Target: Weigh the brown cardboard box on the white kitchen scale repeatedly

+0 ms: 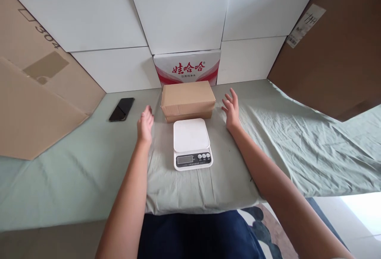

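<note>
A white digital kitchen scale [191,136] lies on the green cloth in front of me, its display and buttons facing my side. Just behind it stands a closed brown cardboard box [188,99]. My left hand [145,124] is held to the left of the box and scale, fingers stretched out, touching neither. On the other side my right hand [231,110] is raised with its fingers apart, a short way right of the box. Both hands hold nothing.
A black smartphone [122,109] lies left of my left hand on the green cloth [74,179]. Large cardboard sheets stand at the left [44,92] and right [333,52]. White panels [181,8] and a white-and-red printed carton [187,66] form the back.
</note>
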The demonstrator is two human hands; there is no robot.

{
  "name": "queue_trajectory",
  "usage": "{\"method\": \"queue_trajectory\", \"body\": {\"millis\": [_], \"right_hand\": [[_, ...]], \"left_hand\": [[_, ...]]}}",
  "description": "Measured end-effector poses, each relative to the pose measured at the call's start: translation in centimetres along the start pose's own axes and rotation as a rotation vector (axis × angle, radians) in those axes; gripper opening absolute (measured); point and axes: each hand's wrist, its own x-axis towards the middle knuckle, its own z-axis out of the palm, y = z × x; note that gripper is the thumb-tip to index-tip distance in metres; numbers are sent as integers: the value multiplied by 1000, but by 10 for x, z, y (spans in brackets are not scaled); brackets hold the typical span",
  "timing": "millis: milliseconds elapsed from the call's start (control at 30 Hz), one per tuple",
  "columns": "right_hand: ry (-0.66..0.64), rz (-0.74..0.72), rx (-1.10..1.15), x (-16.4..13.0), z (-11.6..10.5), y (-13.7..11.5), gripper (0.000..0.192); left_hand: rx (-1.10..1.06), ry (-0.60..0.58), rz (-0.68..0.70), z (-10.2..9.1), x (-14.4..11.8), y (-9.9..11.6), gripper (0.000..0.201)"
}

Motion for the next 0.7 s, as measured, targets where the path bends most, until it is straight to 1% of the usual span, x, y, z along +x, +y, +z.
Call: {"method": "queue_trajectory", "body": {"millis": [67,133,233,333,433,567,700], "right_hand": [[25,5,-19,3,-12,5,79],[30,27,-10,3,-14,5,80],[-33,52,41,-3,-4,-3,78],[-139,18,72,-12,11,-12,74],[-212,-16,79,-19,21,-17,74],[-263,-42,69,-22,24,-21,75],[-266,-17,79,-25,27,-29,79]], "left_hand": [[-2,31,19,-10,4,2,96],[-6,44,20,-12,5,3,97],[-9,20,-14,-3,1,0,95],[11,-39,-62,12,-8,-4,94],[31,-88,-63,22,-15,-6,93],[22,-98,-49,25,-18,-3,93],[9,-113,-40,27,-19,0,92]]}}
